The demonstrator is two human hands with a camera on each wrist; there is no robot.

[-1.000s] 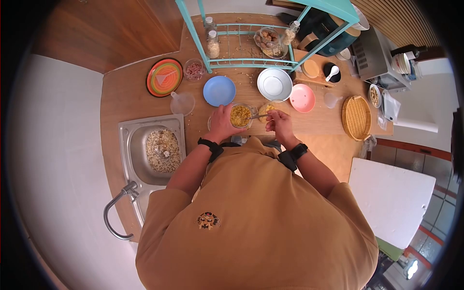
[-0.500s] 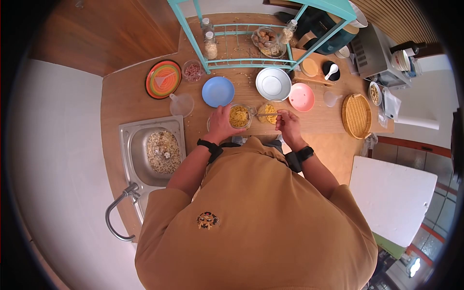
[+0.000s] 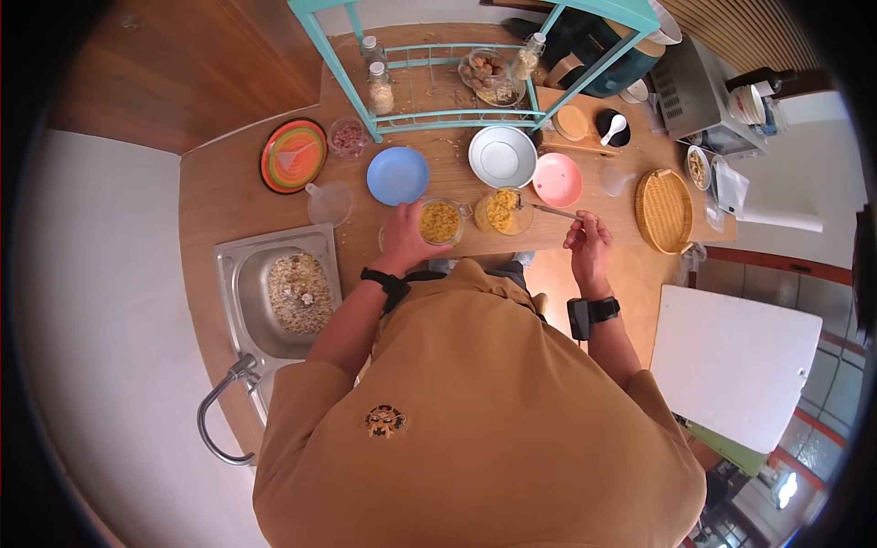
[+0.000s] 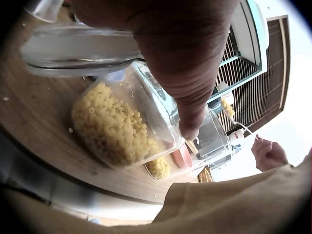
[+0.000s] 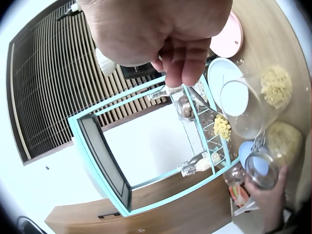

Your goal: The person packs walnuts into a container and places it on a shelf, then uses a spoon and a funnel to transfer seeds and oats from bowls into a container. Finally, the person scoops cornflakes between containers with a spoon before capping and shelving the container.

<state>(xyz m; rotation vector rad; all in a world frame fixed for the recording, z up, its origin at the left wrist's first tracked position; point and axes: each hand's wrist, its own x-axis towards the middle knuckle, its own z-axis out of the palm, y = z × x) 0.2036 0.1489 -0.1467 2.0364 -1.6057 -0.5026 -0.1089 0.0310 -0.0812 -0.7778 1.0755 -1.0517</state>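
My left hand (image 3: pixel 403 239) grips the side of a clear clip-top glass jar (image 3: pixel 440 222) partly filled with macaroni. In the left wrist view the jar's glass lid (image 4: pixel 78 48) hangs back on its hinge, and the macaroni (image 4: pixel 112 126) lies heaped inside. My right hand (image 3: pixel 591 245) pinches the end of a long-handled metal spoon (image 3: pixel 554 211). Small macaroni pieces (image 5: pixel 223 127) are piled on its bowl, raised near the rim of a second clear container (image 3: pixel 523 222). That container, right of the jar, also has macaroni at its bottom.
A blue plate (image 3: pixel 398 175), a white bowl (image 3: pixel 502 157) and a pink plate (image 3: pixel 557 180) stand behind the jars. A turquoise rack (image 3: pixel 457 121) rises at the back. The sink (image 3: pixel 239 301) on the left contains a grain-like heap. A wicker basket (image 3: pixel 664 212) lies right.
My right hand has moved right, bringing the spoon out of the left-hand jar and across to the second container with macaroni on it. My left hand keeps holding its jar.
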